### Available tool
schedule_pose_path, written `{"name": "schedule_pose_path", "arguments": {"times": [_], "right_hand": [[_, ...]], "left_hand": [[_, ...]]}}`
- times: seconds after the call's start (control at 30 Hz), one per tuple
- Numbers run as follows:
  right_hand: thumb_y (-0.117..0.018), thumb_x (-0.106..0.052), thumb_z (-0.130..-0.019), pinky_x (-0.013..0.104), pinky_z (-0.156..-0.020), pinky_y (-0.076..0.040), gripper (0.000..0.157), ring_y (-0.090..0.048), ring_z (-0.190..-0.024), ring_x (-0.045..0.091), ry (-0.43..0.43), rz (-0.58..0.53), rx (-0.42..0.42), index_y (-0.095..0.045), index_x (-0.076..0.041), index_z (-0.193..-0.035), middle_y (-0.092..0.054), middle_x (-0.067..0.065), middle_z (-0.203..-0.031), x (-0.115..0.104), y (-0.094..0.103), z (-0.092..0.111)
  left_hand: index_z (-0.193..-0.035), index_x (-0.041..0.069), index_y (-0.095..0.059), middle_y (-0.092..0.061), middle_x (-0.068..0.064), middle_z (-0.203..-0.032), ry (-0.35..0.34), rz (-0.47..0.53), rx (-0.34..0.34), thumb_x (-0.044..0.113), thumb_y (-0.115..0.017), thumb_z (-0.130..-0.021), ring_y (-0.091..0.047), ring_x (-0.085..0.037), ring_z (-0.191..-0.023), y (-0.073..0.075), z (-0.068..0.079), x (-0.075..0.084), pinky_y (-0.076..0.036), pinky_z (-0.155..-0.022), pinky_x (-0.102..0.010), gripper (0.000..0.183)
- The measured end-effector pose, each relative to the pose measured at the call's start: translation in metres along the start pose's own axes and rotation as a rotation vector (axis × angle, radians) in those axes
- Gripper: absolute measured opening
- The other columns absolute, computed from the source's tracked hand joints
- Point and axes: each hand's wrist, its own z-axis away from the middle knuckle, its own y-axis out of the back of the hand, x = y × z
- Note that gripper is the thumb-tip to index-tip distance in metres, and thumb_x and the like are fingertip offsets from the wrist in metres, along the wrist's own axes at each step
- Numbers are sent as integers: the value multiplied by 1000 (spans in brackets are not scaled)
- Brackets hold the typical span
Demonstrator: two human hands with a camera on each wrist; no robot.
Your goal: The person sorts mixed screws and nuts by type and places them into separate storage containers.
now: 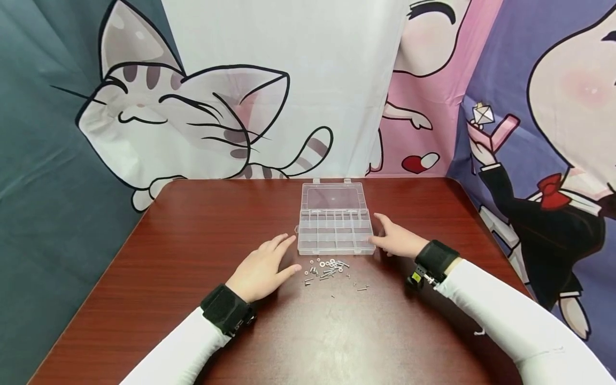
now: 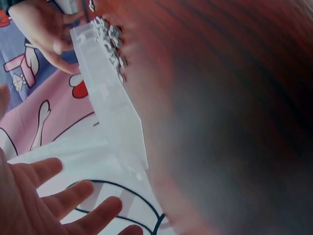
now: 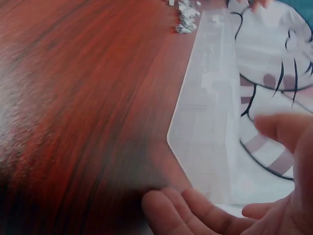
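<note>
Box (image 1: 335, 250) between 2 hands (image 1: 262, 271), screws (image 1: 329, 273) before it.

Colourless clear box (image 1: 336, 245); silvery screws (image 1: 331, 271); reddish-brown wood-grain table (image 1: 216, 214); white sleeves (image 1: 179, 346); black wristbands (image 1: 224, 314).

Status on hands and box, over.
Left hand, right hand open, either side of box. Lid open. Screws, washers loose in front.

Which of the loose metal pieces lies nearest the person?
The tiny lone piece lowest in the head view; the others, including the longer screw to its right, all lie nearer the clear compartment box.
</note>
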Motion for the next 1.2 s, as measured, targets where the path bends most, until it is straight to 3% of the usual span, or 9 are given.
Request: {"name": "schedule_pose_path", "arguments": {"times": [0.1,0.23,0.47,0.63,0.87,1.03,1.2], "right_hand": [[-54,-28,-101,37,-57,-54,77,-59,-58,24,-74,-137,-83,-6,-3,-156,-58,15,-80,-2,2,-6],[-48,-19,-103,37,-55,-54,70,-58,-55,23,-93,-156,-153,-5,-4,-156,-58,15,-77,-7,4,-9],[-46,-15,-103,36,-55,-53,66,-59,-57,24,-96,-169,-174,-9,-6,-157,-60,16,-77,-9,4,-12],[-45,-15,-103,37,-57,-54,67,-59,-59,23,-105,-188,-182,-7,-8,-158,-60,17,-80,-5,3,-13],[-46,-15,-103,35,-55,-53,68,-58,-57,21,-122,-190,-177,-7,-10,-158,-59,15,-77,-4,-1,-15],[-47,-16,-102,34,-53,-52,68,-57,-55,20,-128,-180,-160,-9,-11,-158,-58,12,-74,-3,-3,-14],[-47,-16,-102,34,-53,-52,68,-57,-55,20,-129,-175,-154,-9,-10,-158,-58,13,-74,-1,-3,-13]], "left_hand": [[-148,16,-46,-48,-7,-146,23,9,-24,55,-54,-96,-48,-28,-132,0,-3,3,-44,-101,-49,66],[-138,16,-56,-59,-3,-134,33,-6,-40,50,-55,-97,-57,-23,-123,0,-7,6,-48,-96,-46,54],[-117,16,-68,-69,2,-105,-17,-67,-39,28,-67,-94,-67,-16,-95,-1,-18,6,-53,-82,-41,26],[-101,22,-71,-67,10,-87,-65,-85,-80,25,-73,-89,-66,-11,-82,-7,-26,8,-53,-74,-37,13],[-87,23,-71,-68,10,-82,-142,-117,-113,22,-76,-84,-66,-13,-76,-15,-32,17,-52,-66,-38,6],[-74,24,-62,-60,11,-71,-191,-162,-115,20,-77,-81,-58,-10,-63,-19,-35,22,-48,-56,-36,17],[-73,24,-62,-59,11,-70,-207,-164,-113,16,-76,-81,-57,-10,-62,-23,-37,23,-47,-56,-34,18]]}}
